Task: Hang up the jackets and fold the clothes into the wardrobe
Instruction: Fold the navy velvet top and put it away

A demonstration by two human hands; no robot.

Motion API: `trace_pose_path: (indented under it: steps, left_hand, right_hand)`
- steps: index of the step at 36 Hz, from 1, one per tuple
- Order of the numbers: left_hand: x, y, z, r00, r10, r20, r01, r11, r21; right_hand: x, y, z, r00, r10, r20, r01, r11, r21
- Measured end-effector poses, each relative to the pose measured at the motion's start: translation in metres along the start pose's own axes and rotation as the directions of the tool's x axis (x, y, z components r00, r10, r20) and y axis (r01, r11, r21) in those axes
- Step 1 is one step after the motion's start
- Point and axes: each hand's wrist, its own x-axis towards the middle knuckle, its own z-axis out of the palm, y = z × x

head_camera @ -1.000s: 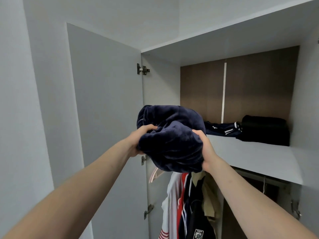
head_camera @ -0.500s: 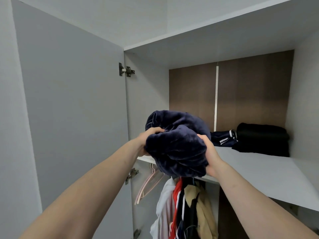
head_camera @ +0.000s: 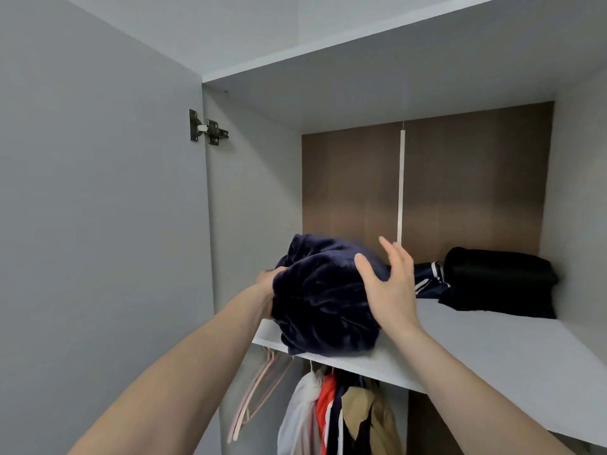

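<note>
The navy fleece bundle [head_camera: 323, 300] sits at the shelf [head_camera: 476, 349] edge; left hand [head_camera: 266, 284] grips it, right hand [head_camera: 387, 284] spread flat. Push it deeper, toward the black folded clothes [head_camera: 499, 284].

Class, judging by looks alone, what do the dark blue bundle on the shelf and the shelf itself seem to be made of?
Dark blue bundle: seemingly plush velvet or fleece; soft sheen along thick, rounded folds.
Shelf: probably laminated board with a matte pale grey finish; flat, smooth, straight square front edge. The core is not visible.
</note>
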Motion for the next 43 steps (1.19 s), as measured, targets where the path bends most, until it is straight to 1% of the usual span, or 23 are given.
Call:
trace_pose_path:
  steps: [2, 4, 5, 7, 9, 11, 12, 13, 14, 15, 16, 17, 18, 19, 21, 23, 25, 27, 30, 34, 37, 41, 43]
  left_hand:
    - [-0.011, 0.006, 0.003, 0.999, -0.043, 0.024, 0.041, 0.996, 0.081]
    - [-0.030, 0.014, 0.005, 0.990, -0.088, 0.110, 0.069, 0.985, 0.160]
    - [-0.041, 0.018, 0.004, 0.982, -0.106, 0.157, 0.074, 0.978, 0.195]
    - [-0.054, 0.027, 0.000, 0.975, -0.110, 0.194, 0.056, 0.963, 0.264]
    - [-0.056, 0.035, -0.008, 0.994, -0.003, 0.112, -0.041, 0.922, 0.385]
    - [-0.047, 0.039, -0.016, 0.976, 0.218, -0.028, -0.171, 0.834, 0.524]
    - [-0.043, 0.040, -0.019, 0.933, 0.351, -0.076, -0.244, 0.774, 0.584]
    - [-0.038, 0.038, -0.021, 0.867, 0.492, -0.081, -0.333, 0.692, 0.640]
    - [-0.039, 0.036, -0.022, 0.781, 0.624, -0.028, -0.438, 0.579, 0.688]
    - [-0.039, 0.033, -0.023, 0.682, 0.728, 0.071, -0.546, 0.442, 0.711]
    - [-0.043, 0.030, -0.023, 0.583, 0.789, 0.192, -0.638, 0.298, 0.710]
    - [-0.043, 0.025, -0.023, 0.519, 0.799, 0.304, -0.694, 0.186, 0.696]
    - [-0.041, 0.020, -0.022, 0.502, 0.765, 0.403, -0.710, 0.099, 0.697]
    - [-0.034, 0.013, -0.022, 0.521, 0.713, 0.468, -0.692, 0.033, 0.721]
    - [-0.016, -0.001, -0.024, 0.626, 0.593, 0.506, -0.613, -0.025, 0.789]
    - [0.000, -0.013, -0.024, 0.714, 0.522, 0.466, -0.551, 0.008, 0.835]
    - [0.012, -0.022, -0.024, 0.768, 0.487, 0.417, -0.515, 0.081, 0.854]
    - [0.019, -0.026, -0.022, 0.797, 0.473, 0.377, -0.490, 0.140, 0.860]
    - [0.029, -0.026, -0.019, 0.847, 0.430, 0.311, -0.430, 0.215, 0.877]
    - [0.039, -0.024, -0.020, 0.903, 0.367, 0.225, -0.330, 0.254, 0.909]
    - [0.041, -0.022, -0.019, 0.923, 0.342, 0.175, -0.270, 0.255, 0.928]
    - [0.037, -0.010, -0.015, 0.939, 0.316, 0.137, -0.204, 0.191, 0.960]
    - [0.031, -0.001, -0.010, 0.927, 0.351, 0.131, -0.203, 0.176, 0.963]
  right_hand:
    - [0.000, 0.001, 0.008, 0.975, -0.103, 0.197, 0.143, 0.968, -0.204]
    - [0.001, 0.007, 0.018, 0.931, -0.079, 0.355, 0.237, 0.872, -0.427]
    - [0.002, 0.010, 0.023, 0.920, -0.059, 0.387, 0.256, 0.838, -0.482]
    - [0.006, 0.016, 0.030, 0.918, -0.033, 0.395, 0.251, 0.819, -0.516]
    - [0.011, 0.024, 0.037, 0.924, 0.004, 0.382, 0.218, 0.815, -0.537]
    - [0.013, 0.033, 0.046, 0.929, 0.032, 0.368, 0.196, 0.801, -0.565]
    - [0.014, 0.039, 0.051, 0.931, 0.040, 0.362, 0.192, 0.790, -0.582]
    - [0.014, 0.044, 0.057, 0.933, 0.047, 0.356, 0.189, 0.779, -0.598]
    - [0.014, 0.049, 0.064, 0.935, 0.051, 0.350, 0.186, 0.770, -0.610]
    - [0.015, 0.053, 0.070, 0.938, 0.049, 0.344, 0.187, 0.762, -0.620]
    - [0.016, 0.056, 0.077, 0.938, 0.046, 0.343, 0.192, 0.755, -0.627]
    - [0.018, 0.058, 0.083, 0.938, 0.045, 0.343, 0.195, 0.751, -0.631]
    - [0.020, 0.059, 0.089, 0.937, 0.049, 0.345, 0.193, 0.751, -0.631]
    - [0.023, 0.060, 0.093, 0.935, 0.057, 0.350, 0.189, 0.755, -0.628]
    - [0.033, 0.061, 0.098, 0.920, 0.088, 0.382, 0.177, 0.775, -0.607]
    - [0.042, 0.065, 0.098, 0.896, 0.104, 0.432, 0.163, 0.827, -0.539]
    - [0.047, 0.070, 0.092, 0.878, 0.091, 0.471, 0.140, 0.890, -0.434]
    - [0.047, 0.078, 0.083, 0.870, 0.056, 0.491, 0.139, 0.926, -0.352]
    - [0.036, 0.091, 0.069, 0.877, -0.018, 0.480, 0.188, 0.932, -0.309]
    - [0.017, 0.111, 0.060, 0.930, -0.129, 0.345, 0.285, 0.847, -0.449]
    - [0.016, 0.117, 0.059, 0.918, -0.074, 0.390, 0.280, 0.818, -0.503]
    - [0.018, 0.118, 0.063, 0.865, 0.004, 0.502, 0.318, 0.770, -0.553]
    - [0.020, 0.120, 0.064, 0.856, 0.033, 0.517, 0.317, 0.756, -0.573]
